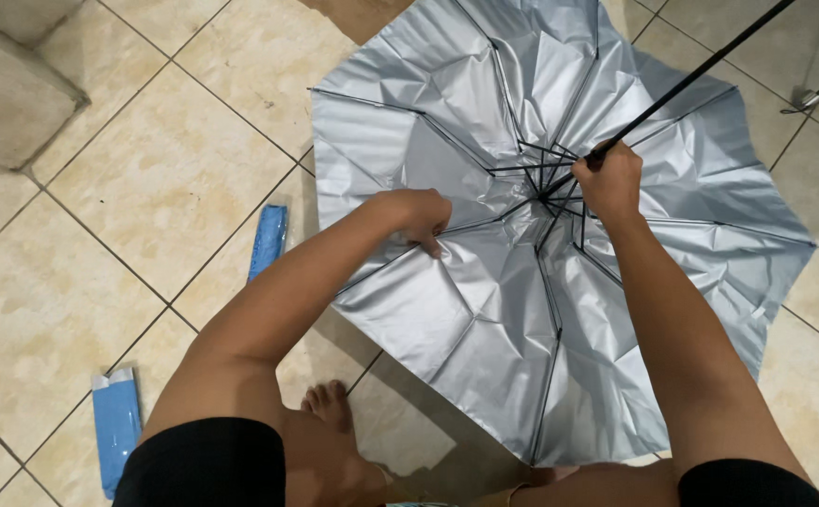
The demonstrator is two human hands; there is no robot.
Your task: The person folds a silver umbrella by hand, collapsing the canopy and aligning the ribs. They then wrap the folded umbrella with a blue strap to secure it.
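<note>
The open silver fabric umbrella with black metal ribs (485, 310) lies canopy-down on the beige tiled floor (146, 188), its inside facing up. The right hand (609, 183) is closed around the black shaft (701, 68) just above the hub, at about one o'clock from the left hand (419, 218), whose fingers (433, 246) pinch a fold of canopy beside a rib. By the look of it, the ribs are being worked — a firm shaft grip and careful fabric handling matter here. Two blue sleeves (268, 240) (115, 427) lie on the floor at nine o'clock.
</note>
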